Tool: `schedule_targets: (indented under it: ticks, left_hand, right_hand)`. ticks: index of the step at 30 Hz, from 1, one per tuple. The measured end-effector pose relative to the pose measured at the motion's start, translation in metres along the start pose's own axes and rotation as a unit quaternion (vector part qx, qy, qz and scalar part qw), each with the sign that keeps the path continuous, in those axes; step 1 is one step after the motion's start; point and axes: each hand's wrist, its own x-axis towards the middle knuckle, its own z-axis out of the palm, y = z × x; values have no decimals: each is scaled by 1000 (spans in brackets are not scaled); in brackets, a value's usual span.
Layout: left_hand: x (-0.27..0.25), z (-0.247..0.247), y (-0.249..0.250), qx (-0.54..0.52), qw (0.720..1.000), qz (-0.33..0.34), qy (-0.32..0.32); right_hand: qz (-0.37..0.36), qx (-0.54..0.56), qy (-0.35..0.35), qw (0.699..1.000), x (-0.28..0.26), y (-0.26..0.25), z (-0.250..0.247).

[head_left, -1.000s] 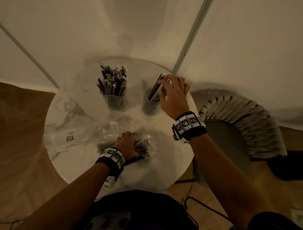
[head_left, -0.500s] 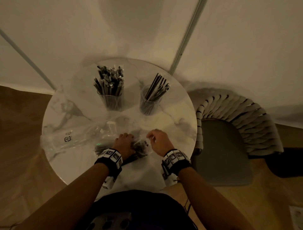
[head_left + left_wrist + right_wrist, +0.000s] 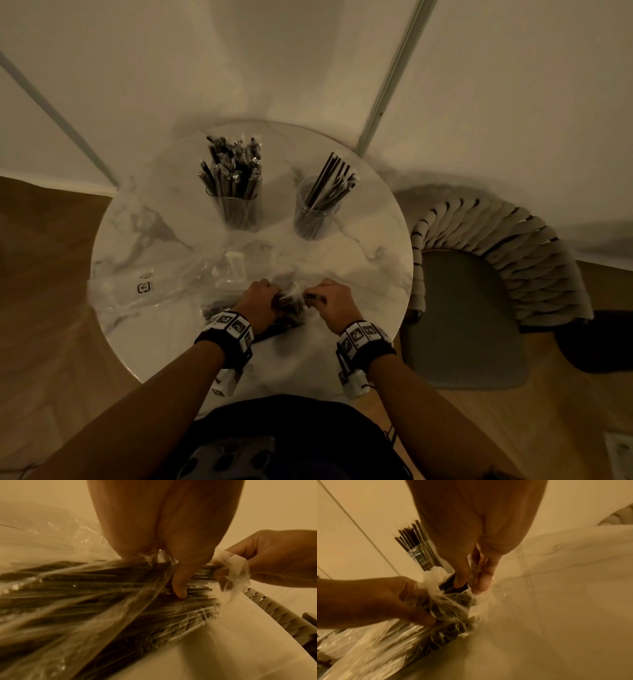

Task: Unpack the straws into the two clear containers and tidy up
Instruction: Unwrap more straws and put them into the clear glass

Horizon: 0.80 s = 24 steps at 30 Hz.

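Note:
A clear plastic bag of dark straws (image 3: 289,306) (image 3: 102,595) (image 3: 447,609) lies on the round marble table (image 3: 370,267) near its front edge. My left hand (image 3: 262,301) (image 3: 171,561) (image 3: 388,599) grips the bag's open end. My right hand (image 3: 329,301) (image 3: 471,582) (image 3: 267,559) pinches several straws at the mouth of the bag. Two clear containers stand further back: the left container (image 3: 236,209) is packed with straws, the right container (image 3: 315,212) (image 3: 419,558) holds fewer.
An empty crumpled plastic wrapper (image 3: 147,287) lies on the table's left side. A woven-backed chair (image 3: 479,274) stands close at the right. A wall rises just behind the table, and wooden floor (image 3: 44,308) lies around it.
My right hand left the right container, came back to the bag and now pinches straws at its mouth. My left hand stayed on the bag.

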Motion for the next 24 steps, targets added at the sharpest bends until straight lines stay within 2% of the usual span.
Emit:
schedule_targets:
  ticks: [3, 8, 12, 15, 24]
  left_hand:
    - [-1, -1, -2, 4, 1000, 2, 1]
    - [-3, -3, -1, -23, 1000, 17, 1]
    - [-3, -4, -1, -29, 999, 30, 3]
    - [-3, -5, 1, -35, 998, 41, 19]
    - [-1, -3, -2, -45, 998, 40, 24]
  right_hand:
    - [2, -6, -4, 1000, 3, 8, -8]
    - [85, 51, 19, 995, 5, 19, -16]
    - [134, 117, 0, 984, 4, 14, -11]
    - [131, 170, 5, 977, 4, 13, -10]
    - [137, 151, 49, 978, 7, 27, -23]
